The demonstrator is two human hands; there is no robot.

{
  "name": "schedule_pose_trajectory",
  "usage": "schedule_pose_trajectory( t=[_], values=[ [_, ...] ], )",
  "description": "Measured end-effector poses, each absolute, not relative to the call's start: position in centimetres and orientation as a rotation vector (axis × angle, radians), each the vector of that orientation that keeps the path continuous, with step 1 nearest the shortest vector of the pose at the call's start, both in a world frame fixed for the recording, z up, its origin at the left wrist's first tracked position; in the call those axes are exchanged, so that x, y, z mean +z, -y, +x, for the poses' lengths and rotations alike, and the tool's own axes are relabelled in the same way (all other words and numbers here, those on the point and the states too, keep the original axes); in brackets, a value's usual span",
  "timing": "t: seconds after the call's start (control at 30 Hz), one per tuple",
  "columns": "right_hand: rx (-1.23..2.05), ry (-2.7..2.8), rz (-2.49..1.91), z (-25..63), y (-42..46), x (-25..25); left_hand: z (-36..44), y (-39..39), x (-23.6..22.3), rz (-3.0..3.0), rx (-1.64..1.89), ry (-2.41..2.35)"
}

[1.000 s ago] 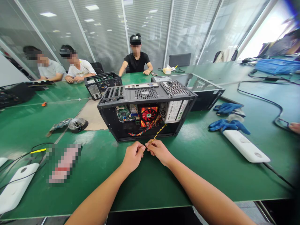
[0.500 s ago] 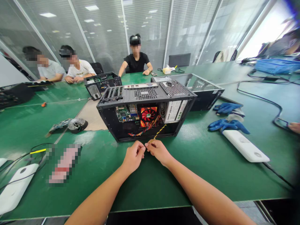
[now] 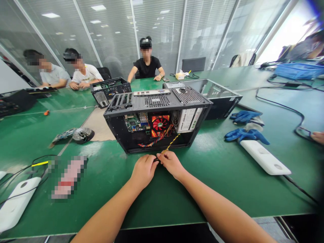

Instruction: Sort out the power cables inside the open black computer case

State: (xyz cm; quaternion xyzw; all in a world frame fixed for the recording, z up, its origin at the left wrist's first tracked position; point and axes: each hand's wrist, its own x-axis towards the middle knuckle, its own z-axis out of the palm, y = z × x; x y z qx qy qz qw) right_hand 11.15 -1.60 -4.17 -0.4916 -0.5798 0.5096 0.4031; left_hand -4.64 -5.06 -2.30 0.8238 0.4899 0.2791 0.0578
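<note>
A black computer case (image 3: 157, 107) lies on its side with its open face towards me, showing a motherboard (image 3: 135, 124), a red fan (image 3: 160, 124) and a labelled power supply (image 3: 189, 120). From it a twisted yellow-and-black cable (image 3: 173, 142) runs out to my hands in front of the case. My right hand (image 3: 172, 164) is closed in a pinch on the cable near its end. Closed on a small black connector (image 3: 156, 160) at that end is my left hand (image 3: 144, 169); the fingers hide most of it. Both hands nearly touch.
Behind stand another case (image 3: 111, 90) and a bare case shell (image 3: 222, 107). Blue gloves (image 3: 246, 135) and a white power strip (image 3: 265, 157) lie to the right. On the left are a camouflage cap (image 3: 83, 135) and another power strip (image 3: 20, 202). Several people sit across the table.
My left hand has turned over slightly and closed its fingers around the black connector, which now shows between the hands. My right hand has hardly moved.
</note>
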Motion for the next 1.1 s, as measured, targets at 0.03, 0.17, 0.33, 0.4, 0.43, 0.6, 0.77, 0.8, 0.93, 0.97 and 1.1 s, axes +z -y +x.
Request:
schedule_pose_trajectory(
  t=[0.03,0.17,0.33,0.4,0.43,0.6,0.77,0.8,0.93,0.97,1.1],
  values=[
    [1.286,1.462,-1.241,11.13,1.62,-4.13,-4.63,5.05,-2.18,2.486,0.841,-1.494],
    [1.288,1.439,-1.216,11.02,1.78,-3.99,-4.62,4.96,-1.80,2.380,0.853,-1.521],
    [1.337,1.419,-1.169,10.97,1.89,-3.96,-4.61,4.99,-1.66,2.287,0.853,-1.531],
    [1.358,1.417,-1.155,11.01,1.89,-3.97,-4.59,5.04,-1.70,2.267,0.854,-1.534],
    [1.366,1.420,-1.151,11.03,1.89,-3.97,-4.59,5.04,-1.73,2.258,0.853,-1.535],
    [1.394,1.416,-1.126,11.07,1.92,-4.01,-4.58,4.79,-1.93,2.212,0.823,-1.556],
    [1.420,1.393,-1.109,11.02,1.96,-3.98,-4.65,4.62,-2.06,2.148,0.841,-1.547],
    [1.423,1.389,-1.110,11.00,1.98,-3.92,-4.66,4.65,-2.05,2.144,0.846,-1.546],
    [1.422,1.358,-1.131,10.99,2.10,-3.60,-4.64,4.82,-1.92,2.158,0.878,-1.542],
    [1.421,1.349,-1.137,10.99,2.12,-3.52,-4.63,4.85,-1.88,2.164,0.888,-1.538],
    [1.447,1.308,-1.130,11.00,2.13,-3.31,-4.62,4.89,-1.86,2.169,0.916,-1.530]
  ],
)
